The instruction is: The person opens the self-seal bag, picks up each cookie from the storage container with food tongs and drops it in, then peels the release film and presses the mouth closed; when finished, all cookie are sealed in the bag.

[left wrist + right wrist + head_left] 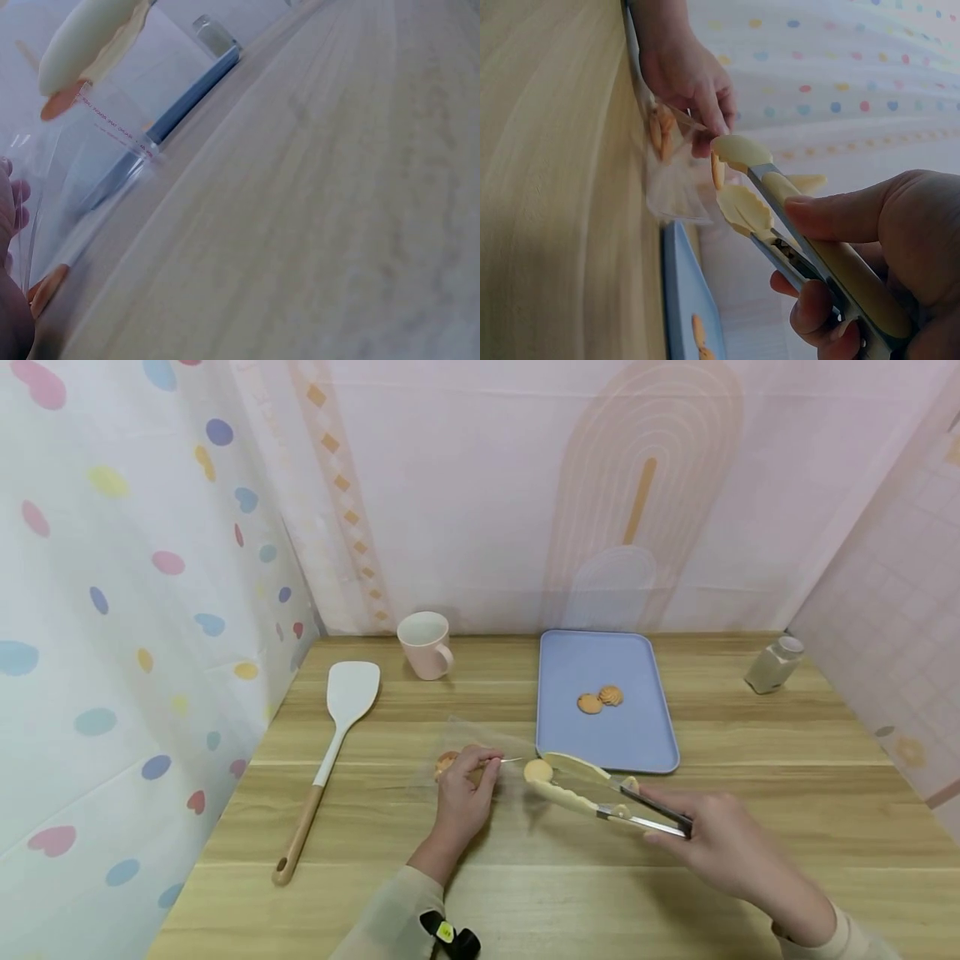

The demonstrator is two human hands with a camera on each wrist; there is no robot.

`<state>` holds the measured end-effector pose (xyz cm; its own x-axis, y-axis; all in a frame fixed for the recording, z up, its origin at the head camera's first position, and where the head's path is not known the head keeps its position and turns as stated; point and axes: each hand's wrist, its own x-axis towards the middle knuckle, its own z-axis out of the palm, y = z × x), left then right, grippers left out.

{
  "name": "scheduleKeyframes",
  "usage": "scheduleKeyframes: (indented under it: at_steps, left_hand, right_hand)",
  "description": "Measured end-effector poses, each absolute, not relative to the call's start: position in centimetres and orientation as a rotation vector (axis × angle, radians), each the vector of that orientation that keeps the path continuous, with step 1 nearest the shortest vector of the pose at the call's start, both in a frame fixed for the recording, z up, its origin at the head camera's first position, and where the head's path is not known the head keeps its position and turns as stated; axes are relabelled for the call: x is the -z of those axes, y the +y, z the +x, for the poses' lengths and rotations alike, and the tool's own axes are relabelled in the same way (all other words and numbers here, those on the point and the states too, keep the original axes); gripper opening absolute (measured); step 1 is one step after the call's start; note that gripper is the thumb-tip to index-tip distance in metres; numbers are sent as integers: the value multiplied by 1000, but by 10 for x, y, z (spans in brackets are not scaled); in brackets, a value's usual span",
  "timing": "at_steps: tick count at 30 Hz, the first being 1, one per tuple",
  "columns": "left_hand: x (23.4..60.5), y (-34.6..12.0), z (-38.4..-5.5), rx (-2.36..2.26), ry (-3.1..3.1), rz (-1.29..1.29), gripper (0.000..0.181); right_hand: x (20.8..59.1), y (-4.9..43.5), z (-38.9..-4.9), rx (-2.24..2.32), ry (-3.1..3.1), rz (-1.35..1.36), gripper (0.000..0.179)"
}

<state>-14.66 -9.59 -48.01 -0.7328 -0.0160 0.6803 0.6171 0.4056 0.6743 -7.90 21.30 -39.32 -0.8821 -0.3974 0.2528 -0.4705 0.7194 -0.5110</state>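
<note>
My left hand (465, 789) pinches the edge of a clear plastic bag (676, 196) that has some cookies (660, 133) inside. In my right hand (723, 843) I grip a pair of tongs (577, 789) with pale yellow tips and metal arms. Between those tips a round cookie (537, 771) is held, close to the bag's mouth and to the right of my left fingers. Beyond the tongs, two cookies lie on a blue tray (600, 743): a flat one (589, 703) and a swirled one (611, 695). Faint red print shows on the bag in the left wrist view.
A white spatula (333, 743) with a wooden handle lies at the left of the wooden table (570, 902). Near the back stands a pink mug (426, 652). At the far right is a small glass jar (775, 666). Patterned curtains hang behind and at the sides.
</note>
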Motion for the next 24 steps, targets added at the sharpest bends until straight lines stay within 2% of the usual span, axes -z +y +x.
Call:
scheduleKeyframes:
  at_steps: [7, 15, 24]
  left_hand:
    - [460, -94, -135, 1360, -2044, -502, 8]
    - [458, -95, -135, 1386, -2006, -523, 9]
    - [458, -96, -135, 1412, -1935, -573, 13]
  right_hand:
    - [408, 198, -89, -887, -2872, 748, 51]
    - [415, 181, -108, -950, -2980, 691, 50]
    - [427, 152, -127, -1017, -2959, 755, 50]
